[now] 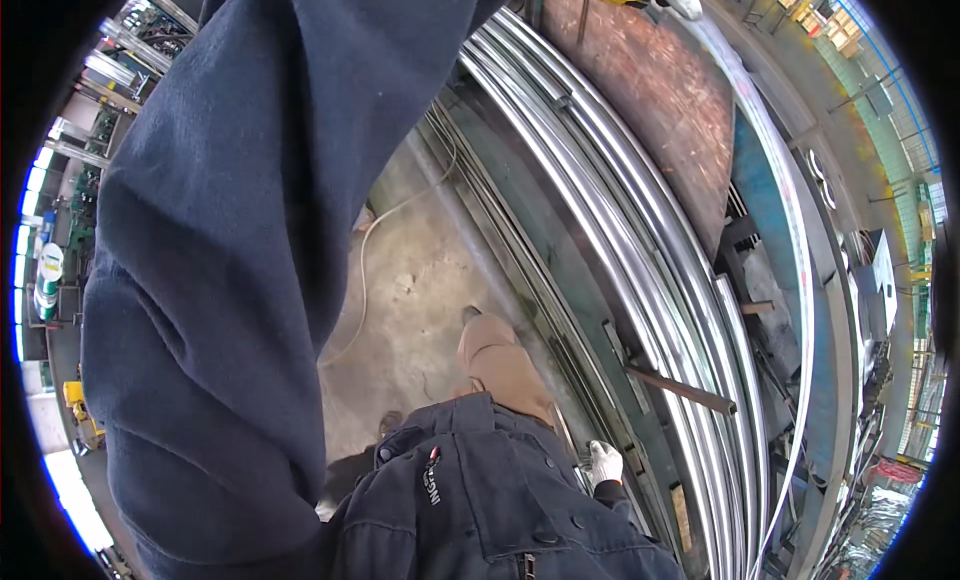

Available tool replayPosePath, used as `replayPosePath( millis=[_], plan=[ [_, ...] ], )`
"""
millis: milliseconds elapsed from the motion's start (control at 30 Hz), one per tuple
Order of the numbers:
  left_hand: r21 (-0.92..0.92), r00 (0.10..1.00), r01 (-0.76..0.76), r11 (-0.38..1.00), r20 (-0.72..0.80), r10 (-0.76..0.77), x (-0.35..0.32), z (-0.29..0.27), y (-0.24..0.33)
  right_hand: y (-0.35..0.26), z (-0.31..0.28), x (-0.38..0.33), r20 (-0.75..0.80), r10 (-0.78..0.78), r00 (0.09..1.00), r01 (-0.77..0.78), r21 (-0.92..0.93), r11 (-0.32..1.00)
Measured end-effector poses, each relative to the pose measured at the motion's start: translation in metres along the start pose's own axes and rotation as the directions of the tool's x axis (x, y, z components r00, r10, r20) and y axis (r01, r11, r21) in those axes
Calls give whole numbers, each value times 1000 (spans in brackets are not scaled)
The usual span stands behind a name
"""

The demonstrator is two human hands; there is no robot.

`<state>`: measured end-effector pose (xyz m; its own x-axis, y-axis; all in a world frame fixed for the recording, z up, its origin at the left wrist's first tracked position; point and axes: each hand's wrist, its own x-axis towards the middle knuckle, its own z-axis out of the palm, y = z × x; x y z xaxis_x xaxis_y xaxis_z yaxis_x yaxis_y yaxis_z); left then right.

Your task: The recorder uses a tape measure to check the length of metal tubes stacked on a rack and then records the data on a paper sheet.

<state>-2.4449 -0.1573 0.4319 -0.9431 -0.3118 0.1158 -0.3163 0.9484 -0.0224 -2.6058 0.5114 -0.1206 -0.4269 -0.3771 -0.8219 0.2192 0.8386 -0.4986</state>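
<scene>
In the head view, a right hand (604, 463) in a white glove is seen low beside a rack of long shiny tubes (620, 210); its fingers (607, 452) look curled, but whether anything is gripped cannot be told. The tubes run up and away from the fingers. The left hand is hidden beyond a dark sleeve (230, 240) that fills the left side.

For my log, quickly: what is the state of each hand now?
Left hand: out of view above the sleeve.
Right hand: gloved, grip cannot be told.
</scene>
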Motion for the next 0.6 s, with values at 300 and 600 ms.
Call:
replayPosePath(
  millis=[300,600],
  plan=[
    [45,989,-123,991,-79,126,6,13,-184,-119,205,85,-15,47,999,-45,114,993],
    [83,995,-94,992,-32,97,-13,14,-394,-233,333,69,16,29,999,-32,228,973]
  ],
)
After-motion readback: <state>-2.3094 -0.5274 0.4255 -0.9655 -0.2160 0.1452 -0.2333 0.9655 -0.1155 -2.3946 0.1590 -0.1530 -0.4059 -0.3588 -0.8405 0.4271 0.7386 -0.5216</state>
